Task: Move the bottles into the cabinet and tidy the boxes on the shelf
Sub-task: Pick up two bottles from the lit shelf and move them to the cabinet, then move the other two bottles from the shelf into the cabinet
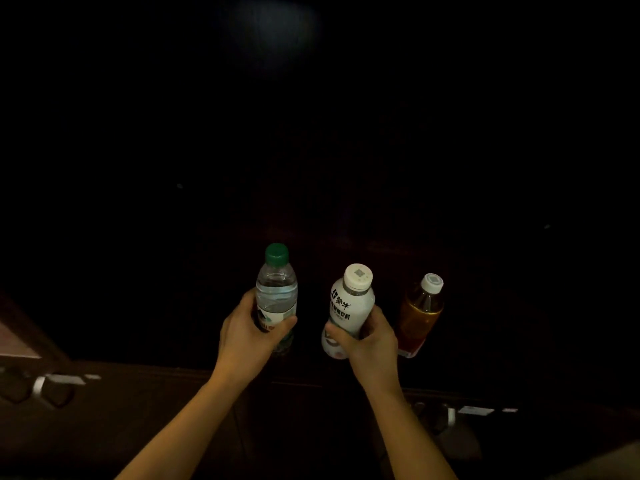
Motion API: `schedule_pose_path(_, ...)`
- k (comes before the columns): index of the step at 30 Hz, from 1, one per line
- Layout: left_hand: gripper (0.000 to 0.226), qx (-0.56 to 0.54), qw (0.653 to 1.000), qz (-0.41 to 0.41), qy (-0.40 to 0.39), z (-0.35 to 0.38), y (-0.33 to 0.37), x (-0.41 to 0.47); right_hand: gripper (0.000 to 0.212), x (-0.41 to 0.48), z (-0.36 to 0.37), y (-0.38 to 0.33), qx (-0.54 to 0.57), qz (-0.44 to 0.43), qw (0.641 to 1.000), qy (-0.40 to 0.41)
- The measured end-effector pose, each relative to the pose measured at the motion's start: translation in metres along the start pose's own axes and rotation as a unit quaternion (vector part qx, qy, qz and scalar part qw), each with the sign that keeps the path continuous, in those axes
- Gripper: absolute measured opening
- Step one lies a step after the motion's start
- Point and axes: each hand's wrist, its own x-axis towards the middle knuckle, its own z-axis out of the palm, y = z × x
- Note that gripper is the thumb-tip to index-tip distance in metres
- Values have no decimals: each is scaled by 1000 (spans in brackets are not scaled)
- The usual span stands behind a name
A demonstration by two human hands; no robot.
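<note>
Three bottles in all, w/ two hands on two of them. The water bottle, clear w/ a green cap, stands upright in the left hand; fingers wrap the labelled lower half, thumb across the front, so the grip sits low and the neck and cap stick up free above it. The white bottle, white cap w/ a printed code on top and dark lettering down its side, is in the right hand, tilted a bit to the left at its base; the hand is closed round its lower middle, the bottom end poking out below the thumb. The amber bottle, white cap, orange-brown liquid, is held by no one and sits just beside the right hand on its far side, leaning slightly.

Everything past the bottles is near black: can't tell what the amber one rests on, or whether a cabinet is open there. A dark wooden edge runs across the bottom, w/ two metal fittings, one near each lower corner, too dim to identify. Both forearms are cut off by the bottom of the view.
</note>
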Motion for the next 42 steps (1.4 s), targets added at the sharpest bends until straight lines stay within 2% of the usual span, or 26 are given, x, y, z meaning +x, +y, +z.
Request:
schedule_pose_path(6,57,3,1000,1,-6,3,-4,2,70,5,1,6,0,-3,1000,-20)
schedule_pose_path(12,64,-13,1000,-9,-20,5,-7,7,72,6,0,4,-9,-6,999,-39)
schedule_pose_path(16,75,-19,999,-21,-42,2,-7,9,80,2,-1,1,-18,-10,999,-51)
schedule_pose_path(21,113,11,998,-33,-59,-13,-5,7,103,-7,-5,-15,-44,-35,998,-35)
schedule_pose_path(23,119,20,998,-31,-48,-22,-1,5,106,-14,-10,-23,-60,-45,997,-14)
schedule_pose_path(27,106,44,998,23,-33,-51,9,-5,96,-44,-14,-42,-87,-73,992,48)
schedule_pose_path(33,82,112,984,141,-7,-129,25,-33,57,-95,12,-81,-139,-200,961,135)
schedule_pose_path(36,66,105,979,173,7,-184,28,-51,47,-122,48,-115,-129,-243,954,117)
schedule_pose_path(42,49,62,980,180,56,-298,16,-91,35,-180,142,-167,-104,-268,957,40)
